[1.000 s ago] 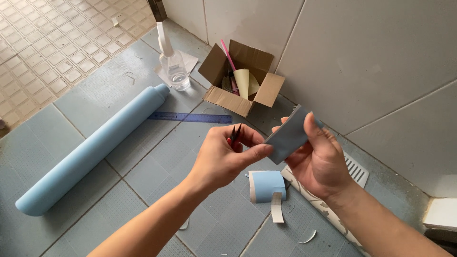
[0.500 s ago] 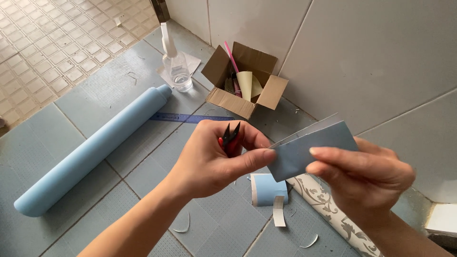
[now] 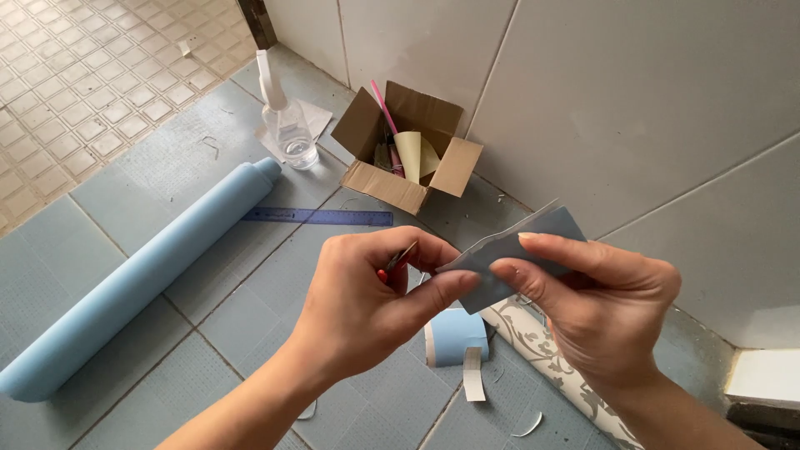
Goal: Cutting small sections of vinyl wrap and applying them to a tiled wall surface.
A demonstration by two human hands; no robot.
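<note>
Lying along the tiled floor point(image 3: 108, 242) at the far left is a long pale blue roll point(image 3: 137, 283), running from the lower left corner up toward a clear plastic bottle point(image 3: 287, 125) with a tall white nozzle that stands on a scrap of white paper. Just right of the roll's upper end a blue ruler point(image 3: 321, 217) lies flat, and beyond it an open cardboard box point(image 3: 408, 150) sits against the grey wall tiles, with a pink stick and a curl of yellow sheet poking out. In the middle, the left hand point(image 3: 367, 312) is closed around a small red-handled tool point(image 3: 396, 261), only partly visible between the fingers, while its thumb presses against the lower edge of a grey-blue sheet piece point(image 3: 521, 250). That piece is held in the air above the floor, between both hands. The right hand point(image 3: 604, 312) pinches its right side, forefinger on top and thumb beneath. Below the hands a short pale blue roll point(image 3: 457, 336) rests on the floor, touching a patterned white roll point(image 3: 550, 358), with thin offcuts nearby.
</note>
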